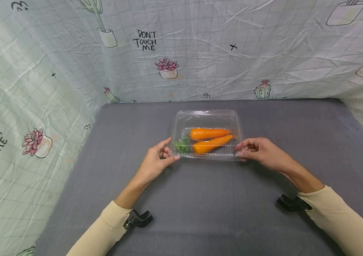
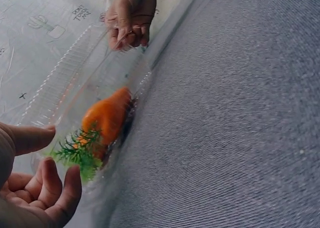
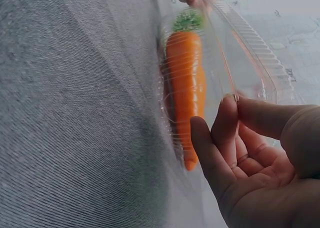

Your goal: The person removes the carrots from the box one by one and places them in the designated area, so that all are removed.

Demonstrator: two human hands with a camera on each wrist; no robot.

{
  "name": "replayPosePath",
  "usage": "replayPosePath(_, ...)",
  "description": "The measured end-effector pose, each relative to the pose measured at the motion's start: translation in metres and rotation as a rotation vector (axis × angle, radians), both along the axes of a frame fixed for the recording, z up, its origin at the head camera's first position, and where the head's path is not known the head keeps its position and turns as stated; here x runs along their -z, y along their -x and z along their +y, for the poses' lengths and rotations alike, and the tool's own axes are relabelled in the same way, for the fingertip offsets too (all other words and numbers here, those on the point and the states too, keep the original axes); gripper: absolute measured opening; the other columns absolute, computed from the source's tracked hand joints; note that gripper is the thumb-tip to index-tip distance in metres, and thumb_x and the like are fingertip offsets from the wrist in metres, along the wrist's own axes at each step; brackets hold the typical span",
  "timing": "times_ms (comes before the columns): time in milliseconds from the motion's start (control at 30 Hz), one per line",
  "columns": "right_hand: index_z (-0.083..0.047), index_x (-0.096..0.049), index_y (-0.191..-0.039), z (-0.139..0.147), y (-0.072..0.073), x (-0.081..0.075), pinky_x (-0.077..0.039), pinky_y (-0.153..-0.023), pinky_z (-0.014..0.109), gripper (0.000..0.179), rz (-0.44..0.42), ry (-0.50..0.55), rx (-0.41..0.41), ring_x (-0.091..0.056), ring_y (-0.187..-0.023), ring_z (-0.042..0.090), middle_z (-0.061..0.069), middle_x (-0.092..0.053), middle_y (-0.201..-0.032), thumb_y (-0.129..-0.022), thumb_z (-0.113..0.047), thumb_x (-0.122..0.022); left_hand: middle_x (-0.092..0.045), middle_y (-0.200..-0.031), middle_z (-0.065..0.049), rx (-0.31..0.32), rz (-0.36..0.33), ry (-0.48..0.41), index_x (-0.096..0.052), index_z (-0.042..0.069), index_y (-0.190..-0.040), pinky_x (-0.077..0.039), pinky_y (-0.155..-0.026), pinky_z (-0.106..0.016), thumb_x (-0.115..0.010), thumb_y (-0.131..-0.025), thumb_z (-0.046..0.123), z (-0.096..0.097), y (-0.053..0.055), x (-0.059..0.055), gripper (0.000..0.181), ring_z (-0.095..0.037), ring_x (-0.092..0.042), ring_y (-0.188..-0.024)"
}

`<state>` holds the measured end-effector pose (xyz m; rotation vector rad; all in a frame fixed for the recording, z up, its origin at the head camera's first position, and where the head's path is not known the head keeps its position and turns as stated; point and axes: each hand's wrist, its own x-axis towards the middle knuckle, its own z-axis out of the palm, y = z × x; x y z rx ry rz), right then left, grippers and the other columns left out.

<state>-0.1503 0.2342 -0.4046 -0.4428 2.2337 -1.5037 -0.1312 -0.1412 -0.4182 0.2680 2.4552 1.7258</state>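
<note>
A clear plastic clamshell container [image 1: 207, 119] lies on the grey surface, with its lid over the contents. I cannot tell whether the rim is fully snapped together. Inside are two orange carrots [image 1: 210, 134], side by side, and a green leafy sprig [image 1: 183, 145] at the left end. At the front left corner, my left hand [image 1: 156, 161] holds the rim, thumb on top and fingers bent below. My right hand [image 1: 264, 153] pinches the rim at the front right corner between thumb and forefinger, which the right wrist view shows close up.
A grey cloth-covered table [image 1: 210, 206] spreads around the container. Behind it and at both sides hangs a pale printed curtain [image 1: 207, 53]. Black devices are strapped to the left wrist [image 1: 138, 218] and the right wrist [image 1: 293, 203].
</note>
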Motion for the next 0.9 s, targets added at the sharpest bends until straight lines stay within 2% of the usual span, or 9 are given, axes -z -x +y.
replayPosePath(133, 0.011, -0.063, -0.119, -0.0001, 0.0007, -0.0034, -0.061, -0.074, 0.031, 0.026, -0.004, -0.013, -0.024, -0.065, -0.079, 0.022, 0.015, -0.067, -0.089, -0.099, -0.005, -0.064, -0.061, -0.084, -0.008, -0.013, 0.010, -0.023, -0.043, 0.003, -0.152, -0.061, -0.061, -0.034, -0.077, -0.091, 0.011, 0.0021, -0.0023, -0.0002, 0.071, -0.018, -0.061, -0.067)
replayPosePath(200, 0.011, -0.063, -0.118, -0.0002, 0.0015, -0.0040, -0.060, -0.073, 0.032, 0.024, -0.001, -0.024, -0.037, -0.065, -0.079, 0.023, 0.015, -0.067, -0.088, -0.100, -0.004, -0.063, -0.061, -0.084, -0.010, -0.024, 0.013, -0.040, -0.045, 0.003, -0.152, -0.063, -0.065, -0.042, -0.077, -0.091, 0.009, 0.0030, -0.0028, -0.0005, 0.069, -0.020, -0.062, -0.067)
replayPosePath(267, 0.011, -0.063, -0.118, -0.0006, 0.0022, -0.0042, -0.060, -0.072, 0.032, 0.023, 0.001, -0.030, -0.043, -0.064, -0.078, 0.022, 0.015, -0.066, -0.087, -0.100, -0.003, -0.062, -0.060, -0.085, -0.010, -0.030, 0.006, -0.064, -0.045, 0.003, -0.151, -0.064, -0.066, -0.044, -0.076, -0.091, 0.007, 0.0039, -0.0034, -0.0007, 0.068, -0.022, -0.062, -0.069)
replayPosePath(567, 0.013, -0.062, -0.117, -0.0012, 0.0026, -0.0047, -0.061, -0.073, 0.031, 0.022, 0.005, -0.014, -0.052, -0.064, -0.078, 0.018, 0.014, -0.067, -0.089, -0.099, 0.000, -0.061, -0.054, -0.102, -0.015, -0.062, -0.076, -0.225, -0.039, 0.002, -0.149, -0.065, -0.065, -0.038, -0.073, -0.089, -0.005, 0.0067, -0.0024, 0.0027, 0.070, -0.017, -0.059, -0.070)
replayPosePath(767, 0.013, -0.062, -0.118, -0.0013, 0.0021, -0.0060, -0.061, -0.073, 0.030, 0.023, 0.014, -0.012, -0.054, -0.065, -0.078, 0.016, 0.013, -0.067, -0.089, -0.099, 0.000, -0.061, -0.056, -0.104, -0.017, -0.078, -0.105, -0.250, -0.043, 0.007, -0.145, -0.064, -0.064, -0.038, -0.074, -0.088, -0.005, 0.0070, -0.0031, 0.0019, 0.066, -0.029, -0.061, -0.075)
replayPosePath(900, 0.013, -0.061, -0.117, -0.0009, 0.0025, -0.0060, -0.060, -0.072, 0.030, 0.023, 0.003, -0.005, -0.059, -0.064, -0.078, 0.019, 0.014, -0.066, -0.088, -0.099, -0.001, -0.062, -0.057, -0.103, -0.014, -0.081, -0.100, -0.246, -0.045, 0.009, -0.145, -0.064, -0.063, -0.040, -0.074, -0.089, -0.004, 0.0069, -0.0050, 0.0013, 0.065, -0.036, -0.061, -0.076)
